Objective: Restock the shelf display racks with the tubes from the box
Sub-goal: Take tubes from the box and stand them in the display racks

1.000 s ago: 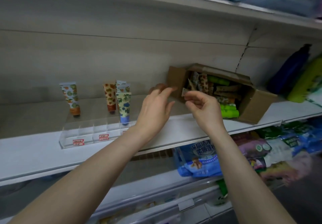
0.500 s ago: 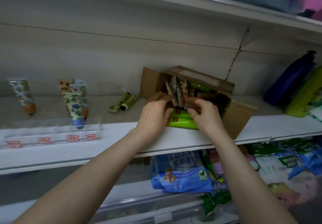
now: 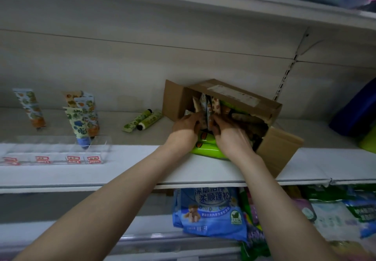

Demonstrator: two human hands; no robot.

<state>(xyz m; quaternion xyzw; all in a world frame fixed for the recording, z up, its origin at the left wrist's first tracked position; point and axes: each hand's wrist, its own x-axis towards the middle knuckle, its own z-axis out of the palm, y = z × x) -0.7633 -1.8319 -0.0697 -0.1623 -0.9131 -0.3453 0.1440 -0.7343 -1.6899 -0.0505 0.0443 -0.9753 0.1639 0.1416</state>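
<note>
An open cardboard box [image 3: 276,147] lies on its side on the white shelf [image 3: 126,171], full of patterned tubes. Both my hands are at its mouth. My left hand [image 3: 186,127] and my right hand [image 3: 228,133] curl round a bunch of upright patterned tubes [image 3: 206,106] from either side. Bright green tubes [image 3: 205,150] lie under my wrists at the box opening. A clear display rack [image 3: 57,151] with red labels stands at the left, with a few floral tubes [image 3: 81,122] upright in it and one more tube [image 3: 30,108] further left.
Two small green tubes [image 3: 142,120] lie loose on the shelf left of the box. A blue bottle [image 3: 356,110] and a green bottle [image 3: 368,142] stand at the right. The lower shelf holds a blue refill bag [image 3: 209,210] and other packets. Folded fabric lies on the upper shelf.
Both hands have gone from in front of the box into its mouth and closed round the upright tubes. My view has swung right, so the rack sits further left.
</note>
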